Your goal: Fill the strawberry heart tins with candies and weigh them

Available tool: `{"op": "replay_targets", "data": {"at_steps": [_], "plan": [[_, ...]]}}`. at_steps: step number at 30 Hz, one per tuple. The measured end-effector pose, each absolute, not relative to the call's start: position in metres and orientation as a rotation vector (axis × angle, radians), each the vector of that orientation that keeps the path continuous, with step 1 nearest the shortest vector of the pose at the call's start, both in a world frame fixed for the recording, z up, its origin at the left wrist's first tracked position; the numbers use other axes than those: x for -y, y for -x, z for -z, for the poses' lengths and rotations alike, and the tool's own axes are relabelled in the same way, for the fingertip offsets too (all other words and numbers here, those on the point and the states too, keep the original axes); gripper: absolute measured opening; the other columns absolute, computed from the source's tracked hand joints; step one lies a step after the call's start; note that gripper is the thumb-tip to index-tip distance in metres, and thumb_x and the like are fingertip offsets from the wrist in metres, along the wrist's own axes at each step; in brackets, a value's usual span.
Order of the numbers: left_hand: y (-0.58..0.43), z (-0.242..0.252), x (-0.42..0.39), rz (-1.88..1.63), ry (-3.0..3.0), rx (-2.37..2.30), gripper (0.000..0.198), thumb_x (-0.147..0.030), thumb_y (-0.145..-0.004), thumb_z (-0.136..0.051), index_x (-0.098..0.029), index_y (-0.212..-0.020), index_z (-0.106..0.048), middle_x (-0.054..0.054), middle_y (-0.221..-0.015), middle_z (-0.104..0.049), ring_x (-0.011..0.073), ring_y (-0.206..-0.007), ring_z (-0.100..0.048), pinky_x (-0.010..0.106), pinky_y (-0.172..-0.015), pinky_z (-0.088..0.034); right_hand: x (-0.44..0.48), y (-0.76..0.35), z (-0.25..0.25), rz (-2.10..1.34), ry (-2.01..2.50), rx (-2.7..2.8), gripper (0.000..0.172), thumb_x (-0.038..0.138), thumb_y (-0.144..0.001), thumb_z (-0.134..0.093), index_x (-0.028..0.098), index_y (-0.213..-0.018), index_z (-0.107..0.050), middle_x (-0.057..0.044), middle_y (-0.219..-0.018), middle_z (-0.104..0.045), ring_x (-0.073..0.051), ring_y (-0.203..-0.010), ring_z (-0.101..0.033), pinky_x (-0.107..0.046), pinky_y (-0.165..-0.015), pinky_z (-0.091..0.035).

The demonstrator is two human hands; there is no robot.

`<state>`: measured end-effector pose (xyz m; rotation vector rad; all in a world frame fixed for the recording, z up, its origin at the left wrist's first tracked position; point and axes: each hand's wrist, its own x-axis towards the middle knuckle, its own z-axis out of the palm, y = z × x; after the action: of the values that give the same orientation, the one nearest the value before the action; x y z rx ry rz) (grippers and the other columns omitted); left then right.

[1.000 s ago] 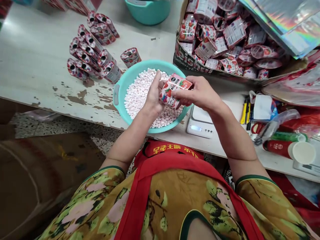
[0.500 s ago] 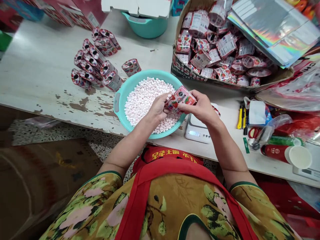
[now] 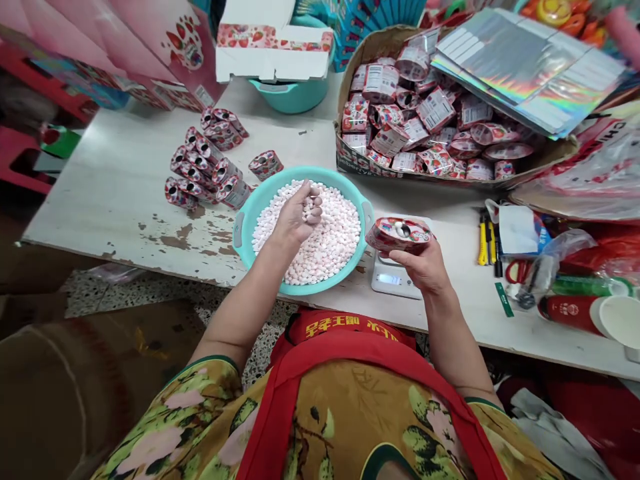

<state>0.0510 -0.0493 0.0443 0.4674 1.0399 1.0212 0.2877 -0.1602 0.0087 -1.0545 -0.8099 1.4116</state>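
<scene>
My R hand (image 3: 429, 267) is clamped on a strawberry-print candy pack (image 3: 386, 236), its opening up, over the digital scale (image 3: 397, 285) nr the front edge of the tabletop (image 3: 125, 200). I judge this pack light, w/ thin, slippery film; best hold is low on the side walls, w/o squeezing. My L hand (image 3: 296, 217) curls round some pinkish-white candies (image 3: 308, 211) above the turquoise basin (image 3: 305, 289); these prob. are hard and roll easily.
</scene>
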Motion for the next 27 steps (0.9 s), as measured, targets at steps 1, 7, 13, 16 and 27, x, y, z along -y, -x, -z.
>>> {"op": "replay_targets", "data": {"at_steps": [1,7,13,16,27], "plan": [[-0.055,-0.046,0.048,-0.992,-0.471,-1.065,0.046,-0.055,-0.087,-0.079,-0.019,-0.073,-0.054,-0.006,-0.053,-0.049,0.0020,-0.037,-0.042,0.013,-0.032,-0.022,0.166,-0.292,-0.007,-1.378,1.075,0.778,0.077,0.030,-0.047,-0.102,0.022,-0.114,-0.066,-0.007,-0.114,-0.078,-0.027,-0.099,-0.076,-0.044,-0.082,-0.067],[-0.135,-0.049,0.061,-0.880,-0.457,-1.016,0.061,-0.071,-0.083,-0.074,-0.019,-0.069,-0.044,-0.011,-0.046,-0.031,0.0006,-0.032,-0.027,0.014,-0.032,-0.016,0.212,-0.328,0.008,-1.200,1.249,0.630,0.064,0.037,-0.052,-0.100,0.018,-0.107,-0.073,-0.009,-0.105,-0.079,-0.026,-0.092,-0.076,-0.040,-0.077,-0.068],[-0.236,-0.034,0.076,-0.816,-0.540,-0.965,0.064,-0.073,-0.080,-0.074,-0.019,-0.068,-0.040,-0.010,-0.052,-0.035,0.0009,-0.037,-0.027,0.016,-0.035,-0.016,0.261,-0.362,0.025,-0.883,1.393,0.409,0.058,0.031,-0.054,-0.100,0.016,-0.103,-0.072,-0.007,-0.102,-0.078,-0.023,-0.088,-0.076,-0.039,-0.074,-0.069],[-0.262,-0.022,0.075,-0.852,-0.636,-0.997,0.062,-0.067,-0.085,-0.074,-0.020,-0.066,-0.038,-0.009,-0.054,-0.035,0.0019,-0.040,-0.028,0.018,-0.038,-0.019,0.270,-0.369,0.033,-0.838,1.416,0.349,0.057,0.031,-0.055,-0.099,0.015,-0.102,-0.071,-0.007,-0.099,-0.078,-0.022,-0.085,-0.076,-0.038,-0.070,-0.069],[-0.282,0.009,0.066,-1.052,-0.813,-0.999,0.061,-0.063,-0.088,-0.074,-0.021,-0.065,-0.036,-0.009,-0.053,-0.036,0.0049,-0.043,-0.039,0.019,-0.042,-0.032,0.272,-0.384,0.060,-0.794,1.510,0.449,0.062,0.037,-0.061,-0.097,0.015,-0.113,-0.070,-0.009,-0.111,-0.078,-0.025,-0.097,-0.076,-0.044,-0.090,-0.066]]}}
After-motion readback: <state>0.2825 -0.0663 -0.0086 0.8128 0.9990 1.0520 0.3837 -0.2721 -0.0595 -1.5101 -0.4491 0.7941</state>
